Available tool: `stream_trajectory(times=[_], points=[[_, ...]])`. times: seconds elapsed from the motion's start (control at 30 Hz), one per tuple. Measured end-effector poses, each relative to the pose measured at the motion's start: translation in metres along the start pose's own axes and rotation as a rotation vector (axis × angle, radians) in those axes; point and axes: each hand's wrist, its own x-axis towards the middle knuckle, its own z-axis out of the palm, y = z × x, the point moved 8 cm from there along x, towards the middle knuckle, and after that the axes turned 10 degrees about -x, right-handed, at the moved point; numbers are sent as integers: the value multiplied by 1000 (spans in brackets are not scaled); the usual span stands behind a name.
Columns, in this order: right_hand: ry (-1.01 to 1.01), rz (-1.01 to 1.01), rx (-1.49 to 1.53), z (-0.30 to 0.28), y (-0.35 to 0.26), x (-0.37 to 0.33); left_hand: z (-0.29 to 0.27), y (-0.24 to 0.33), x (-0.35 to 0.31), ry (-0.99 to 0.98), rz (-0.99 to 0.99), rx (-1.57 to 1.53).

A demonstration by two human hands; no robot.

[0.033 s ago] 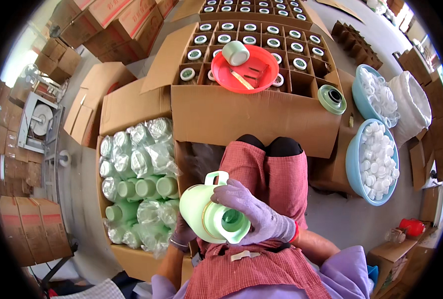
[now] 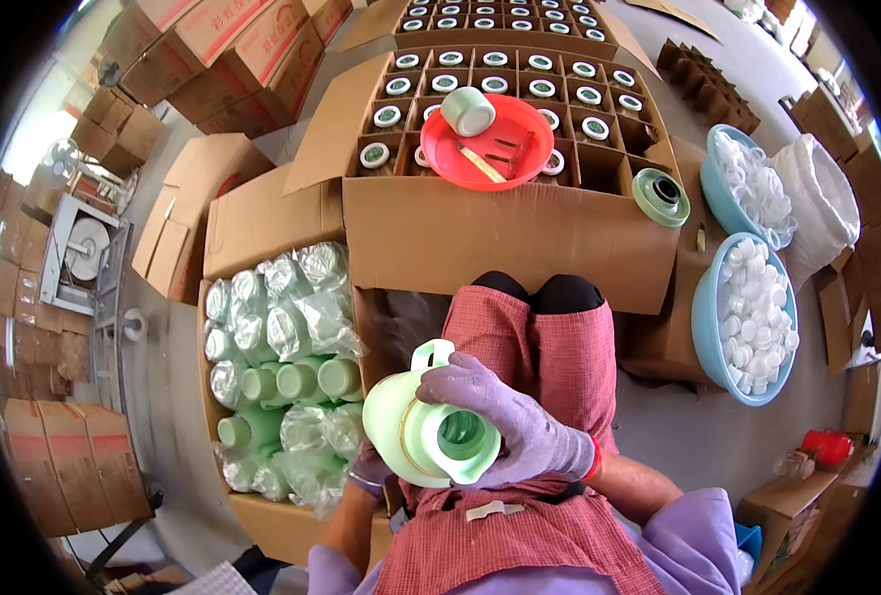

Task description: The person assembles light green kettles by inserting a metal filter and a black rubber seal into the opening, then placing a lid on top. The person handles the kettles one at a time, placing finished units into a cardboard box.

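Note:
My right hand [image 2: 508,418], in a grey glove, wraps over the neck of a pale green thermos jug [image 2: 401,428]. The jug lies tilted above my lap, its spout and open mouth facing me and its handle pointing away. Something glossy and green shows inside the mouth. Against the jug's left lower side is my gloved left hand [image 2: 369,470], closed on it; most of its fingers are hidden behind the jug. Just left stands a carton [image 2: 292,524] of similar green jugs [image 2: 260,384], many in clear plastic bags.
Ahead, a divided carton [image 2: 500,233] holds white-rimmed pieces. On it rest a red basin [image 2: 450,159] with a green cup [image 2: 468,112] and tools, and a green round part [image 2: 660,197]. At right are blue basins [image 2: 701,322] of white caps and rings, plus a white sack [image 2: 819,203].
Both hands keep hold of the thermos jug. The whole view has shifted very slightly, and the jug appears a touch farther right.

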Motion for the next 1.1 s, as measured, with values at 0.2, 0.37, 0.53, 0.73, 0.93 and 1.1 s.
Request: stream_trajectory(times=[0.2, 0.37, 0.53, 0.73, 0.93, 1.1], points=[[39, 178, 122, -29, -18, 25, 18, 3, 44, -69, -19, -43], [117, 156, 108, -45, -11, 19, 34, 2, 69, -106, -29, -17], [227, 153, -21, -63, -4, 8, 43, 7, 46, -96, -58, 58], [378, 378, -295, -70, 13, -56, 138, 118, 18, -102, 81, 559], [-245, 837, -507, -15, 64, -127, 250, 117, 59, -522, 232, 1777], [-103, 564, -825, -138, 79, -103, 238, 39, 89, -719, 49, 2012]])
